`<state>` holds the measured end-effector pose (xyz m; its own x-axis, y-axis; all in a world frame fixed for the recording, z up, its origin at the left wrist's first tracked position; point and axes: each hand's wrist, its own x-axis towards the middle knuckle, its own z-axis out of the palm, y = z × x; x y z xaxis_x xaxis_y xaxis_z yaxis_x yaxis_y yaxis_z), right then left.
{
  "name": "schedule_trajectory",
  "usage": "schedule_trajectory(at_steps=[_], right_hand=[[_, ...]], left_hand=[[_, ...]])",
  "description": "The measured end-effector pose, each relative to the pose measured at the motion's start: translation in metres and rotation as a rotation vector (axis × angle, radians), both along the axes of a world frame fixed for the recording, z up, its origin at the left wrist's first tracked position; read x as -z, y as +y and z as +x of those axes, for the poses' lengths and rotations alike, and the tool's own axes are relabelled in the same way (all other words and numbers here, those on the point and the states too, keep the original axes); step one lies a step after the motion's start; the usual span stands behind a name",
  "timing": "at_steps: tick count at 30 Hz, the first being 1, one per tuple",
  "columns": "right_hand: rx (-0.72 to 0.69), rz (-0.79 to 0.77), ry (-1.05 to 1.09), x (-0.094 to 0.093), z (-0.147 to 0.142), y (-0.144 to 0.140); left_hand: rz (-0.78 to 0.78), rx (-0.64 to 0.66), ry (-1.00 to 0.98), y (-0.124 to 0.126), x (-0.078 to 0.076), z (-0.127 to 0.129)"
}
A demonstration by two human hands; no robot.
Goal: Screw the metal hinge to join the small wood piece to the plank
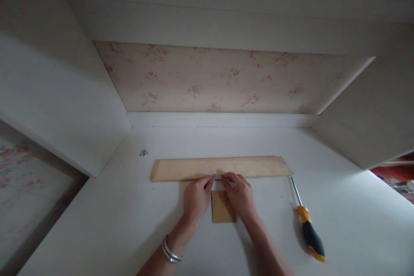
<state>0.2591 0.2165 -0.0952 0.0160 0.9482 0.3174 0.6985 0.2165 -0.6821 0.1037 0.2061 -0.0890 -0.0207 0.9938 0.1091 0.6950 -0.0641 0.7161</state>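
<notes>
Both hands meet at the near edge of a long wooden board (194, 167) that lies crosswise on the white surface. My left hand (198, 196) pinches the left end of a small silver metal piece, which looks like a hinge (216, 177). At its right end, the fingers of my right hand (239, 194) are closed on the same piece. The hinge is against the board's near edge. Just below it, between my wrists, lies a small square wood block (223, 209), partly covered by my right hand.
A screwdriver (308, 228) with a yellow and black handle lies at the right, its tip by the board's right end. Several small screws (143, 152) lie at the back left. White panels (64, 82) rise on both sides, and a shelf (207, 17) hangs overhead.
</notes>
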Motion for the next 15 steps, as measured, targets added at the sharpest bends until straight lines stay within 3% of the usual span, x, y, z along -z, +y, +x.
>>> schedule_trajectory(at_steps=[15], right_hand=[[-0.017, 0.029, -0.031, 0.0028, 0.0008, 0.0012]], left_hand=[[-0.021, -0.007, 0.007, -0.0017, -0.0060, -0.0002]])
